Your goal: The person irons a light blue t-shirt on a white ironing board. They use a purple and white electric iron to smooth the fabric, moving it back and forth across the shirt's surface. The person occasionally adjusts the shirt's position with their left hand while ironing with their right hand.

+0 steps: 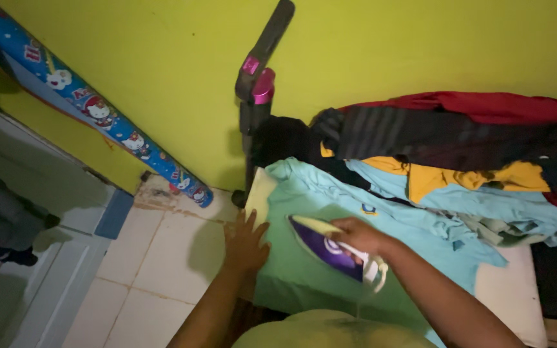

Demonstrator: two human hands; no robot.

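My right hand (358,234) grips the handle of a purple and white clothes iron (327,247), whose tip points up-left across a light green garment (294,264). That garment lies spread flat on a padded surface (510,290). My left hand (245,242) rests flat with fingers spread on the garment's left edge, just left of the iron.
A heap of clothes (459,161) in light blue, yellow, black and red lies beyond the garment against the yellow-green wall (182,71). A dark stick vacuum with a pink part (258,84) leans on the wall. A blue patterned roll (98,113) stands at left over white floor tiles (156,258).
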